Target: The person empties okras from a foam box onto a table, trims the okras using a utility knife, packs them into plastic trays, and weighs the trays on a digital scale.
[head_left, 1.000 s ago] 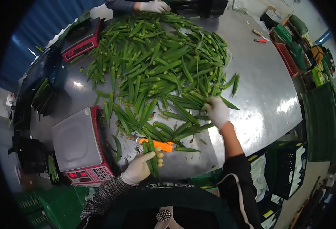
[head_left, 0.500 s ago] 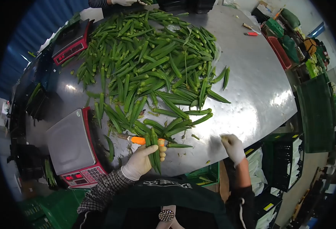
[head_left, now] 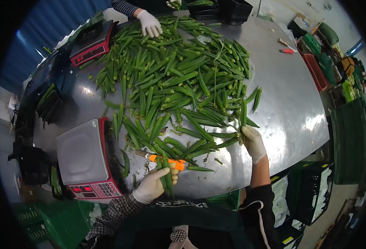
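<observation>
In my left hand (head_left: 152, 184), gloved in white, are okra pods (head_left: 165, 174) held upright side by side. A knife with an orange handle (head_left: 176, 164) passes behind these pods, close to my fingers; whether the hand touches it I cannot tell. My right hand (head_left: 253, 143), also gloved, is closed on the stem end of one okra pod (head_left: 243, 113) pointing away from me. It is at the near right edge of a large okra pile (head_left: 170, 79). A single okra pod (head_left: 200, 169) lies by the knife.
On the left of the metal table (head_left: 291, 91) stand a near scale (head_left: 79, 153) and a far scale (head_left: 92, 52). A co-worker's gloved hand (head_left: 149, 25) is on the pile's far side. Black trays (head_left: 235, 10) stand at the back; crates (head_left: 311, 195) are at lower right.
My right hand has moved forward to the pile and now holds an okra pod. A co-worker's hand has reached onto the far side. The view has shifted slightly.
</observation>
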`<act>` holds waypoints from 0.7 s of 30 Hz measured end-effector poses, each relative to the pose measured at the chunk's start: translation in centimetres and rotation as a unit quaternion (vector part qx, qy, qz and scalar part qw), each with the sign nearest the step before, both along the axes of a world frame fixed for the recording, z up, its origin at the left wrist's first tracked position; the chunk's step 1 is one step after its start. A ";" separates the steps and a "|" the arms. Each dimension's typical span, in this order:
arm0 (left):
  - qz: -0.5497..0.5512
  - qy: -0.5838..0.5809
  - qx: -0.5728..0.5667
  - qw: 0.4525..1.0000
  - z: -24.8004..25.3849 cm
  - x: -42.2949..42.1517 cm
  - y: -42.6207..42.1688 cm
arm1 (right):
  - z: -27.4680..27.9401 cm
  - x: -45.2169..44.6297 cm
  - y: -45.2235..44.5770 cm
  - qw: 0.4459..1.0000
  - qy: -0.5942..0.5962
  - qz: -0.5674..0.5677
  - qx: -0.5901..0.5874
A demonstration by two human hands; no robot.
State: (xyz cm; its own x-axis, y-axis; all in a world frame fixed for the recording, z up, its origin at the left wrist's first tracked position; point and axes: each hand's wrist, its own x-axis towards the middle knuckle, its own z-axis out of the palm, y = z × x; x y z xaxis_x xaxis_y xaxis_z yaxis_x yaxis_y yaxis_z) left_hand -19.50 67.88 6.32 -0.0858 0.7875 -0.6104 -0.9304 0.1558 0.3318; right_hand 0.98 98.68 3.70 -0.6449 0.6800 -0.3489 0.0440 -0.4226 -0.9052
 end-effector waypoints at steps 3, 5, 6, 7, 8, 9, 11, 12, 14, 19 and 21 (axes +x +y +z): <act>-0.017 0.007 -0.001 1.000 0.6 0.5 1.2 | 1.7 1.2 -1.8 0.989 0.116 0.043 -0.075; -0.029 0.011 -0.003 1.000 1.1 0.8 1.7 | 1.9 1.2 -2.8 0.980 0.159 0.055 -0.109; -0.029 0.008 0.003 1.000 1.1 0.8 1.8 | 2.0 0.9 -3.2 0.977 0.171 0.053 -0.119; -0.028 0.004 0.009 1.000 1.0 0.8 1.8 | 2.2 0.6 -3.8 0.973 0.182 0.051 -0.129; -0.027 0.001 0.015 1.000 1.0 0.8 1.7 | 2.3 0.4 -4.2 0.970 0.194 0.051 -0.139; -0.027 0.002 0.013 1.000 1.0 0.8 1.6 | 2.3 0.3 -4.3 0.968 0.196 0.060 -0.144; -0.023 0.007 0.009 1.000 0.8 0.7 1.3 | 1.7 0.2 -4.5 0.956 0.238 0.096 -0.145; -0.021 0.006 0.006 1.000 0.8 0.6 1.1 | 1.4 0.2 -4.6 0.948 0.259 0.115 -0.145; -0.018 0.004 0.000 1.000 0.9 0.7 0.9 | 1.2 0.0 -4.8 0.949 0.250 0.114 -0.155; -0.015 0.008 0.015 1.000 0.8 0.8 1.2 | 2.5 -0.3 -5.9 0.991 0.103 0.078 -0.044; -0.015 0.011 0.036 0.999 0.8 0.7 1.8 | 3.8 -0.7 -6.7 0.996 0.008 0.076 0.039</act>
State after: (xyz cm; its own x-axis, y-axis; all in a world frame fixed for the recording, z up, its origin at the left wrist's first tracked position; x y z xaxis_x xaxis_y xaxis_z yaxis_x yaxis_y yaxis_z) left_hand -18.83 69.64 7.11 -0.0745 0.8321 -0.5496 -0.9179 0.1581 0.3639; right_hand 0.25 92.02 7.49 -0.7478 0.5985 -0.2874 0.0875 -0.3403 -0.9362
